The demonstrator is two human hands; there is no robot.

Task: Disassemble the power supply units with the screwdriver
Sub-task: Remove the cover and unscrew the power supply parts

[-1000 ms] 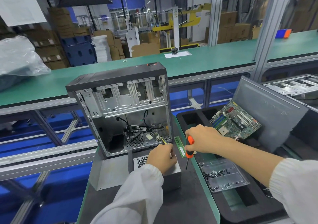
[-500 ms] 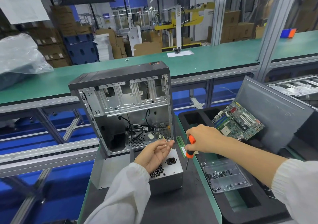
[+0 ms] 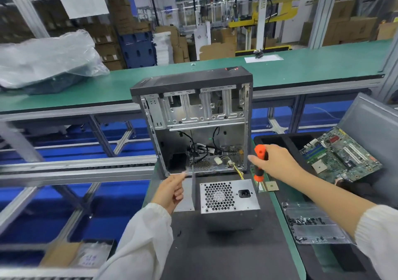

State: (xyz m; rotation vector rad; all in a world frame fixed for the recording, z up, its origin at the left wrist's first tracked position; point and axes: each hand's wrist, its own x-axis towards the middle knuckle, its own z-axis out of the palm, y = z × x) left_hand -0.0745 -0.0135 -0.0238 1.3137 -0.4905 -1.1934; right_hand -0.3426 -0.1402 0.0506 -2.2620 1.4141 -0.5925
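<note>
The power supply unit [image 3: 228, 202] sits on the dark mat of the counter [image 3: 226, 256], between the two hands and a little nearer the person than either, its perforated fan grille and black socket turned up toward them. Just beyond it stands the opened computer case [image 3: 197, 124], upright, loose cables lying in its bottom. The right hand [image 3: 277, 162] is up above the unit's far right corner, fingers wrapped around the orange-and-black screwdriver [image 3: 259, 163], which points down with its tip close to a small square chip [image 3: 271, 186] lying on the counter. The left hand [image 3: 171, 190] hangs in the air off the unit's left side, clear of it, fingers loosely curled; it is blurred, and whether the fingertips pinch anything I cannot tell. Further out past the right hand a green motherboard [image 3: 340, 155] leans in a black tray [image 3: 280, 139], and under the right forearm lies a clear tray [image 3: 312, 223] scattered with small dark screws.
</note>
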